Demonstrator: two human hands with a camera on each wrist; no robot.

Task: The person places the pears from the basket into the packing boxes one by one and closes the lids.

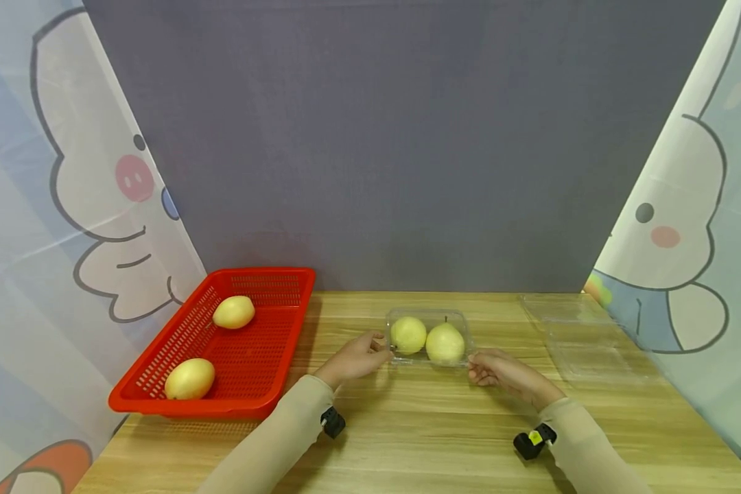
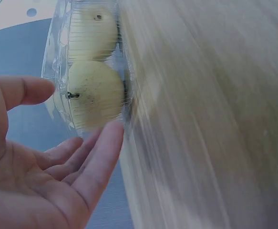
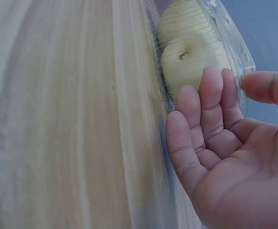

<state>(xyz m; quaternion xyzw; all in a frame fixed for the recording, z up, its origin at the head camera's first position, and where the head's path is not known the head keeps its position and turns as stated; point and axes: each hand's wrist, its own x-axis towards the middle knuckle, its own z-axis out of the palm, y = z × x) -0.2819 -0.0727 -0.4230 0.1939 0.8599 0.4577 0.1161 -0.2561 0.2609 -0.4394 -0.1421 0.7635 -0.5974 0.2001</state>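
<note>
With your left hand [image 1: 357,357] and right hand [image 1: 500,370] open-fingered at the clamshell box [image 1: 430,337], seemingly barely touching, its pears [image 1: 444,343] could have slipped out.

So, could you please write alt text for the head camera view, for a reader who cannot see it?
A person's left hand and right hand touch the two ends of a clear plastic box holding two pears on a wooden table. A red basket with two more pears sits to the left, and an open clear box lies to the right.

Right hand [image 3: 234,162] fingers [image 3: 210,95] seemingly touch pear box [image 3: 196,43].
</note>
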